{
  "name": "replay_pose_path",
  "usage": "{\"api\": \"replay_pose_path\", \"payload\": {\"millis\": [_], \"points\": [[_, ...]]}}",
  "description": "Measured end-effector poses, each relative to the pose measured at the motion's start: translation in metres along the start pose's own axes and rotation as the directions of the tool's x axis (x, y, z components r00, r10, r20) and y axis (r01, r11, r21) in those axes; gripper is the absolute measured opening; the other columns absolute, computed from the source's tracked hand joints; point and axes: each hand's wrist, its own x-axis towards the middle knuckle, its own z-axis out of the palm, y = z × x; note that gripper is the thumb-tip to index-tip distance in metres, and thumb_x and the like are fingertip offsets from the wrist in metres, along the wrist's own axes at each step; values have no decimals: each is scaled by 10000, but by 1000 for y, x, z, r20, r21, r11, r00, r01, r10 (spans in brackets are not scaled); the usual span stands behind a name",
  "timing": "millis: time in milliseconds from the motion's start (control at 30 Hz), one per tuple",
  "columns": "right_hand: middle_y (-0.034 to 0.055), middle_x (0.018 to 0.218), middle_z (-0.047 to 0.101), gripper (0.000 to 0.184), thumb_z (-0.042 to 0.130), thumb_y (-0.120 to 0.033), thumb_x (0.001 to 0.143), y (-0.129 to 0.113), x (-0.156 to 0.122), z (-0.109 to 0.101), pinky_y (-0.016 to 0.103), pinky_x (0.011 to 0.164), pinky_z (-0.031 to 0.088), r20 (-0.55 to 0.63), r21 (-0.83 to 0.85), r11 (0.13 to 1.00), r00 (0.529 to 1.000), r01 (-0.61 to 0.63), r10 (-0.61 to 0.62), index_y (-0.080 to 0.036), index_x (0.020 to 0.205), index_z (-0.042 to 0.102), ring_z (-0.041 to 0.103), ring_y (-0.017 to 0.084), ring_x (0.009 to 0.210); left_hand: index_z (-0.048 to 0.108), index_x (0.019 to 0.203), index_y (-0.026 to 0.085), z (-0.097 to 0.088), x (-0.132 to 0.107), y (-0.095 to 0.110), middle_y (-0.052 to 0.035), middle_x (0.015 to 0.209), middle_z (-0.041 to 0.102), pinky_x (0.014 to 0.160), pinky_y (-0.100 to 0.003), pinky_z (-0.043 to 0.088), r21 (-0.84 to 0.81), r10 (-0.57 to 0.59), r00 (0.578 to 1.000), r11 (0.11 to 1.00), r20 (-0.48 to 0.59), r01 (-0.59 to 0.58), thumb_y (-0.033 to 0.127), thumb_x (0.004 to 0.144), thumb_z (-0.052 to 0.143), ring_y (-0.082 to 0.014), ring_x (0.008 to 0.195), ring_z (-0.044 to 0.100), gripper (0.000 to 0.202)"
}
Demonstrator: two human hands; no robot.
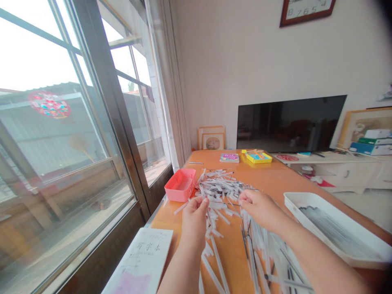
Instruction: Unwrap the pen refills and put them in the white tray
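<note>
My left hand is closed in a pinch just in front of the pink box, with a translucent pen barrel rising at its fingertips. Opposite it, my right hand has its thumb and fingers pressed together; a thin dark pen refill sticks out from them toward the left. Behind and between both hands lies a loose heap of clear pen barrels with dark tips. More barrels and dark refills lie spread under my right forearm, partly hidden by it.
The pink plastic box stands at the table's left edge. A white tray with thin refills sits on the right. A notebook lies front left; a purple booklet and yellow box are at the back. A glass door borders the left.
</note>
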Motion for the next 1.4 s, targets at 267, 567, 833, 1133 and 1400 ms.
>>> {"api": "replay_pose_path", "payload": {"millis": [267,567,833,1133,1400], "points": [[3,747,712,149,574,-154,754,0,23,29,241,618,316,203,-186,982,979,40,-1,-209,784,709,603,153,716,688,905,170,-4,4,-3,-27,823,625,646,-247,391,-84,-42,999,996,-30,39,442,751,738,-113,679,510,316],[29,740,704,126,618,-117,732,1,33,60,249,607,281,253,-290,956,967,48,28,-198,721,714,593,159,716,684,883,169,-6,7,-4,-18,772,602,632,-254,380,-134,-67,996,989,-52,60,505,677,786,-116,664,496,407],[15,717,664,88,648,-120,692,-2,26,63,252,591,241,235,-299,954,971,21,52,-198,718,678,552,145,686,684,854,176,-4,5,-4,-10,765,616,626,-253,383,-168,-92,994,982,-55,81,528,629,814,-101,628,491,437],[16,708,685,96,538,-208,820,-8,11,38,223,570,347,271,-48,998,961,-35,47,-180,820,630,592,139,648,669,848,168,-4,6,-6,-17,777,626,621,-241,398,-193,-77,996,979,-40,68,494,651,819,-101,638,518,410],[19,720,686,205,611,-340,803,-35,-37,13,230,584,467,374,494,820,922,-288,98,-173,921,624,626,138,637,617,844,160,2,3,-7,-17,777,634,633,-221,431,-329,-86,996,940,23,89,462,676,829,-79,627,530,405]]}}
